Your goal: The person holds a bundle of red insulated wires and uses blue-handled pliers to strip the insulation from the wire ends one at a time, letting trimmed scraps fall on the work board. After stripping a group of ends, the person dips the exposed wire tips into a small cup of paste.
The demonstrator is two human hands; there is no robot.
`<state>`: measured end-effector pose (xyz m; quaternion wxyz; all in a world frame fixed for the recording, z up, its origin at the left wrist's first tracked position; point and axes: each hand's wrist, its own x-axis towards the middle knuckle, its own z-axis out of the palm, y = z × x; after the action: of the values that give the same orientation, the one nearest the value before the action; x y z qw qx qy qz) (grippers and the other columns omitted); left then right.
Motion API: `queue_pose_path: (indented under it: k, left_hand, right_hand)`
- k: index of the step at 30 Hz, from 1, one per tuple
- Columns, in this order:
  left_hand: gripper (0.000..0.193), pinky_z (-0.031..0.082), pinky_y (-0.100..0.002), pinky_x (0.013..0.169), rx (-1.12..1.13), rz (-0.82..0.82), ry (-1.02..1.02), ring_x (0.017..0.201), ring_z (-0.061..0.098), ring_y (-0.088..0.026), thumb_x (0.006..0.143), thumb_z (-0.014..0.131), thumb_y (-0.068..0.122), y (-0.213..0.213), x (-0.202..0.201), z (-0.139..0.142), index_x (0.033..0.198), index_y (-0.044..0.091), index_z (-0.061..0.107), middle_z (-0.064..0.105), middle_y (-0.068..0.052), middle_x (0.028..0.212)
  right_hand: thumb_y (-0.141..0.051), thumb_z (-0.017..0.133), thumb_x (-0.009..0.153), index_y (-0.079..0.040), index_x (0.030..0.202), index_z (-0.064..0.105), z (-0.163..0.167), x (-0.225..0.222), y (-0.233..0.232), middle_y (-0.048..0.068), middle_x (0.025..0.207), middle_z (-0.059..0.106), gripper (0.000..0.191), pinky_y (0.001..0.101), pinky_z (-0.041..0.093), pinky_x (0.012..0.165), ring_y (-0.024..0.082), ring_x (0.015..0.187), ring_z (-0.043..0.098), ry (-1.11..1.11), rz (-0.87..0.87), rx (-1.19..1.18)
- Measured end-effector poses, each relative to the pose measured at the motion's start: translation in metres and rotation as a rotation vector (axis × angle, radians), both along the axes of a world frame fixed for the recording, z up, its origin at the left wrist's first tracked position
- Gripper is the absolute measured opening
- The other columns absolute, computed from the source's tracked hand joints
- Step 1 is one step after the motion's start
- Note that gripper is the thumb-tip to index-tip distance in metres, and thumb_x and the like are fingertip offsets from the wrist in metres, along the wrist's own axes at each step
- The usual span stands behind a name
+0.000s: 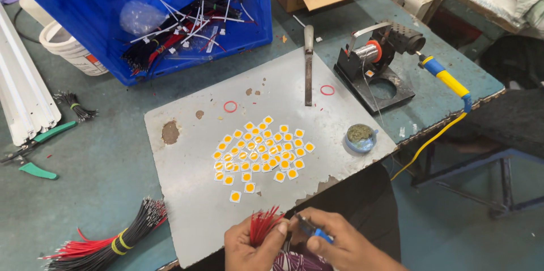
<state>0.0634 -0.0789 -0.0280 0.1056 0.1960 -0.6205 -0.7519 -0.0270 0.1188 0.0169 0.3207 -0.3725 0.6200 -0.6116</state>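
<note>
My left hand grips a bunch of short red wires at the bottom edge of the grey work plate. My right hand holds a small blue-handled tool whose tip meets the wire ends. Many small white squares with yellow centres lie spread on the plate just beyond both hands.
A soldering iron with a blue and yellow handle rests in its black stand at right, beside a small tin. A blue crate of wires stands at the back. A banded bundle of red and black wires and green-handled cutters lie left.
</note>
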Motion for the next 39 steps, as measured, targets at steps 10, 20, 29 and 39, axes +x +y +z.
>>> queue_pose_path:
  k: [10,20,29,39]
  left_hand:
    - [0.015,0.060,-0.027,0.068,0.002,-0.128,0.025,0.072,0.073,-0.010,0.085,0.073,0.004,0.002,-0.021,0.036,0.094,-0.006,0.080,0.081,-0.010,0.079]
    - [0.017,0.058,-0.025,0.068,0.084,-0.149,0.014,0.073,0.069,-0.007,0.089,0.072,0.007,0.022,-0.023,0.066,0.097,-0.007,0.078,0.079,-0.007,0.083]
    - [0.017,0.056,-0.023,0.062,0.072,-0.186,-0.032,0.067,0.067,-0.005,0.090,0.071,0.008,0.026,-0.025,0.080,0.093,-0.007,0.078,0.077,-0.004,0.076]
    - [0.015,0.053,-0.023,0.056,-0.101,-0.188,-0.016,0.064,0.067,-0.003,0.088,0.070,0.008,0.028,-0.028,0.085,0.092,-0.005,0.078,0.079,-0.005,0.072]
  right_hand:
    - [-0.058,0.061,0.096,0.004,0.136,0.057,-0.006,-0.007,-0.002,0.010,0.126,0.070,0.074,0.0351,0.048,0.106,0.017,0.119,0.062,-0.083,-0.010,-0.056]
    - [-0.056,0.062,0.100,0.003,0.133,0.060,-0.008,-0.004,0.021,0.008,0.116,0.064,0.067,0.0328,0.051,0.099,0.017,0.109,0.061,-0.047,-0.070,-0.032]
    - [-0.048,0.067,0.100,0.004,0.131,0.059,0.007,-0.005,0.019,0.008,0.117,0.063,0.061,0.0337,0.052,0.097,0.017,0.109,0.062,-0.105,-0.053,-0.033]
    - [-0.044,0.073,0.092,0.002,0.129,0.060,0.019,-0.012,0.023,0.009,0.104,0.070,0.061,0.0329,0.055,0.089,0.019,0.097,0.069,0.189,-0.102,0.176]
